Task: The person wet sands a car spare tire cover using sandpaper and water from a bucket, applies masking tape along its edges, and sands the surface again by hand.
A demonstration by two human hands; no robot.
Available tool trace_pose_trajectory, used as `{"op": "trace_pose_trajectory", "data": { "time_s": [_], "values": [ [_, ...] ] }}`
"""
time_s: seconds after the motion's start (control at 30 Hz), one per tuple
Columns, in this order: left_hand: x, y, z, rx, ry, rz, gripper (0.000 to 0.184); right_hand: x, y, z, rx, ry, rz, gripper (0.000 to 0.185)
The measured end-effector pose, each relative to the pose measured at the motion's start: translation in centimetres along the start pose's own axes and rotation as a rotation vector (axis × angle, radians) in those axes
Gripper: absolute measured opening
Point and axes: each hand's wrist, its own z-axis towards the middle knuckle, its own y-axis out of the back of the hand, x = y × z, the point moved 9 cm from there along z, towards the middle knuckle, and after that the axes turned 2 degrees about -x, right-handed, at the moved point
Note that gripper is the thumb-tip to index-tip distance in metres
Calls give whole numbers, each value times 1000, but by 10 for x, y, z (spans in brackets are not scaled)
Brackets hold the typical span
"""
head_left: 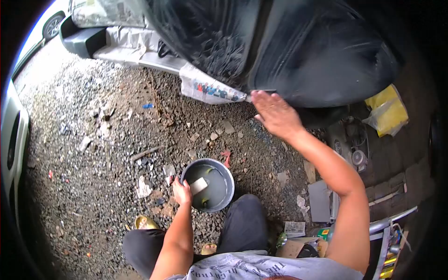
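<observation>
My left hand [182,191] is at the left rim of a dark round bucket [231,179], fingers closed over its edge. Cloudy water [217,186] fills part of the bucket. Inside, close to my left fingertips, is a pale rectangular block [199,185]; whether they touch it is unclear. My right hand [277,114] is stretched out flat with its fingers extended, at the lower edge of a dull black car panel [317,65]. Its palm side is hidden, so anything beneath it cannot be seen. Printed paper [210,87] covers the part left of that hand.
Gravel ground [107,154] with scraps and a stick [145,153] surrounds the bucket. A yellow plastic-wrapped item [388,112] hangs at the right. Below it is a grey car part [343,140]. A cardboard box [294,247] stands by my right side; a white car [16,126] is at the left.
</observation>
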Motion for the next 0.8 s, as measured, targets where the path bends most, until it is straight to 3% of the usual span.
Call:
{"op": "trace_pose_trajectory", "data": {
  "time_s": [0.03,0.07,0.1,0.13,0.2,0.3,0.33,0.47,0.53,0.57,0.6,0.7,0.77,0.8],
  "values": [
    [-7,5,0,54,33,-13,53,-7,-4,-6,20,35,-15,78],
    [-7,4,-2,112,66,-24,53,-32,-3,-4,50,-71,57,78],
    [1,-1,1,-65,-40,-1,50,-65,3,3,89,-178,132,78],
    [3,-4,2,-91,-63,-14,50,-107,33,14,-110,-262,107,76],
    [3,-5,2,-114,-83,-26,50,-160,68,23,-266,-371,54,75],
    [0,-4,4,-141,-122,1,52,-147,53,10,-345,-510,81,79],
    [-1,-2,3,-91,-44,3,52,-136,49,5,-368,-560,85,80],
    [-1,1,3,-51,18,-20,57,-33,-1,-33,-256,-650,213,81],
    [-1,2,3,-53,7,-36,58,35,-12,-42,-134,-652,554,75],
    [-3,2,3,-47,6,-51,58,69,-28,-54,-79,-879,1020,71],
    [-4,4,3,-50,4,-65,58,109,-38,-70,-78,-1059,1224,63],
    [-16,8,4,-97,-64,39,60,243,-44,-105,173,-1244,1752,54],
    [-65,32,10,-269,-236,45,57,330,-36,-118,349,-1422,2189,47],
    [-91,38,19,-241,-283,-60,53,365,-37,-124,518,-1525,2219,44]
  ]
}}
